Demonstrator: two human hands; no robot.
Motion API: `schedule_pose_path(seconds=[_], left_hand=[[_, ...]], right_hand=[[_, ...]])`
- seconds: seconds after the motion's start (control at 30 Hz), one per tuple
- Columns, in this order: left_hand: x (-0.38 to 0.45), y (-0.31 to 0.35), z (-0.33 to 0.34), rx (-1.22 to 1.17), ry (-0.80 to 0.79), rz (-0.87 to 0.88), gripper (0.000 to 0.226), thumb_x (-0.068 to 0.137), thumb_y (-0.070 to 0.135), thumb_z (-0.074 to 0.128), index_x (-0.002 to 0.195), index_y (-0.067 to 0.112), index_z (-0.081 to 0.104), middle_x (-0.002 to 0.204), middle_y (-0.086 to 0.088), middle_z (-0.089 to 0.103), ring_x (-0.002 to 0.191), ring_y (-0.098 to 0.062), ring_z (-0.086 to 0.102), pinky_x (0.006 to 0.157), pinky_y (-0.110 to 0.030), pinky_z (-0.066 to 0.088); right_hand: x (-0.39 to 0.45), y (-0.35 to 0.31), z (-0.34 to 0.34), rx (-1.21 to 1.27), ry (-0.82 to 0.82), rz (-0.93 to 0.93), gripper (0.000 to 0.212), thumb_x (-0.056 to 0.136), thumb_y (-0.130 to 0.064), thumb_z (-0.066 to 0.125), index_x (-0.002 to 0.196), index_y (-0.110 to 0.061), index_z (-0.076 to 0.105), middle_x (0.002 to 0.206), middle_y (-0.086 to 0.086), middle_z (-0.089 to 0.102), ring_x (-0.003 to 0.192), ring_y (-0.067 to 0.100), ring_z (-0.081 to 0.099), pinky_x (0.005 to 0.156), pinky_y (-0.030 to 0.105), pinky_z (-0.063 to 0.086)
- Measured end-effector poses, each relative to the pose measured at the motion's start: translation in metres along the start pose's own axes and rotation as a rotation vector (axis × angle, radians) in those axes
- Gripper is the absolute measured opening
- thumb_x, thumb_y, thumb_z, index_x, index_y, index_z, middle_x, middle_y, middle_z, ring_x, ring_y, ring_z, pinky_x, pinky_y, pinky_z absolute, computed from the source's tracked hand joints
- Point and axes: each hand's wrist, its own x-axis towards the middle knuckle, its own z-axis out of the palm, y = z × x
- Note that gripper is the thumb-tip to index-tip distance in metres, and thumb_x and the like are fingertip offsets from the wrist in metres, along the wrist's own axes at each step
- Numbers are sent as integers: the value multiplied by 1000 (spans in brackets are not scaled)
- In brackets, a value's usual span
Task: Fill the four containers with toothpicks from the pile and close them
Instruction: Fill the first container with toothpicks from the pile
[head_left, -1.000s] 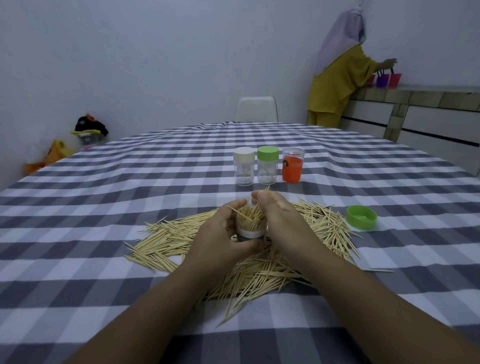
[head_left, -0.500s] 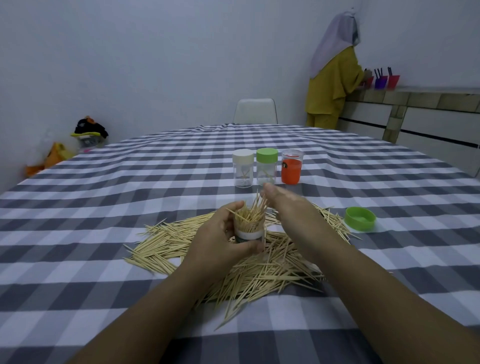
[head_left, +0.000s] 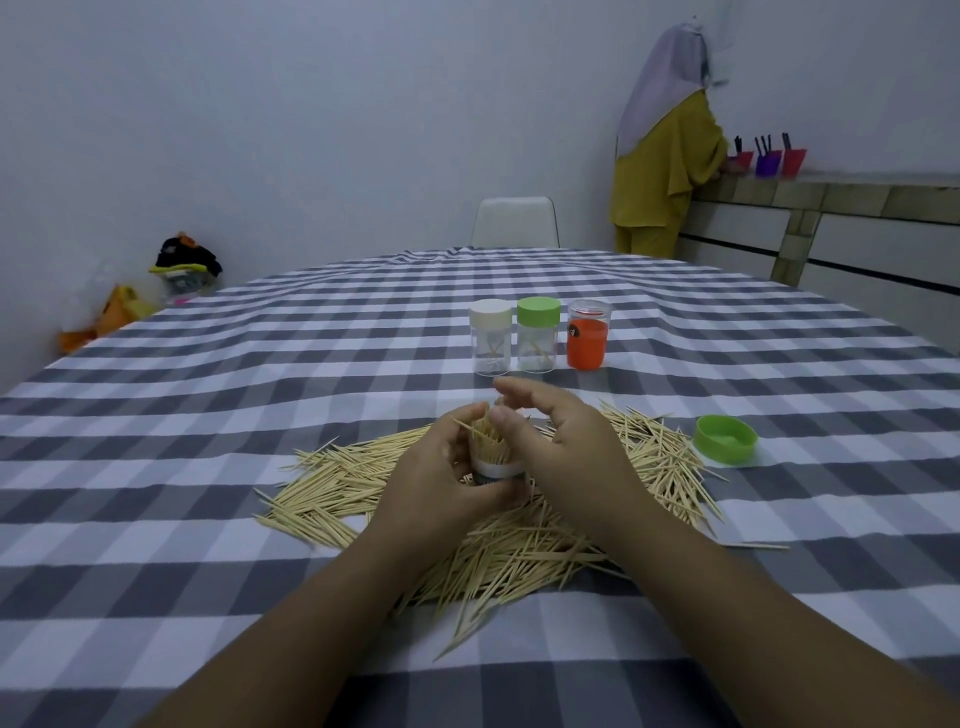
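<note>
Toothpicks (head_left: 488, 434) bristle above a jar (head_left: 496, 467) gripped by the left hand (head_left: 441, 478); the right hand (head_left: 561, 441), fingers loose, hovers over them. Crooked sticks may block the lid (head_left: 724, 439) or spill.

Single view only, head-worn, wide-angle; no second view, so no overlap. Scene seen from seated side of desk (head_left: 156, 467), facing forward and down along its length toward far wall and white chair (head_left: 514, 221). Both forearms enter from bottom edge; left hand (head_left: 441, 483) and right hand (head_left: 566, 441) framed close, near centre. Toothpick pile (head_left: 519, 545) lies near, in lower middle. Three containers (head_left: 537, 340) seen just beyond. Side counter (head_left: 831, 197) caught at right edge. Straight lines bowed toward frame edges.
</note>
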Motion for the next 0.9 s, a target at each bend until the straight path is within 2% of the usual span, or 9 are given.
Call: schedule_pose_path(seconds=[0.1,0.23,0.37,0.53,0.7,0.8,0.9], left_hand=[[-1,2,0,5,3,4,65,68,7,82,118,37,53,105,11,70,97,-4,67,83,-26,55],[-1,2,1,40,23,10,55,58,21,75,105,43,57,97,15,70,92,-6,68,82,-32,56],[-2,3,3,39,10,31,56,55,27,70,107,44,56,104,14,69,95,-4,66,85,-33,56],[-3,7,3,43,-6,47,57,63,17,74,111,43,56,103,18,69,94,0,66,83,-28,56],[-3,5,4,-3,-16,4,72,67,9,83,126,32,48,109,12,67,98,-1,66,85,-24,55],[-2,5,3,-5,-11,-1,74,67,11,83,125,35,45,109,14,65,97,1,65,85,-22,54],[-3,6,3,-6,-6,-2,73,68,11,83,127,33,46,109,15,64,97,2,65,83,-20,54]], right_hand=[[0,2,3,-205,-2,-135,32,88,-31,63,120,-24,63,106,-10,60,101,1,45,86,11,33],[1,9,9,-320,54,-267,25,80,-39,60,96,-23,71,85,-10,60,90,9,47,83,29,39],[1,10,16,-320,176,-262,14,77,-38,64,75,-24,65,76,-13,56,85,9,46,79,31,39],[1,9,21,-339,207,-219,13,78,-34,60,72,-24,63,73,-11,56,85,10,46,78,29,38],[3,9,10,-75,212,-9,6,88,-19,55,89,-24,57,89,-6,57,90,12,51,73,27,41],[3,9,10,3,180,32,27,91,-15,52,113,-31,56,100,-5,58,91,13,56,70,24,42],[1,8,9,13,157,4,45,92,-13,50,129,-39,48,102,-11,58,87,9,58,68,20,45]])
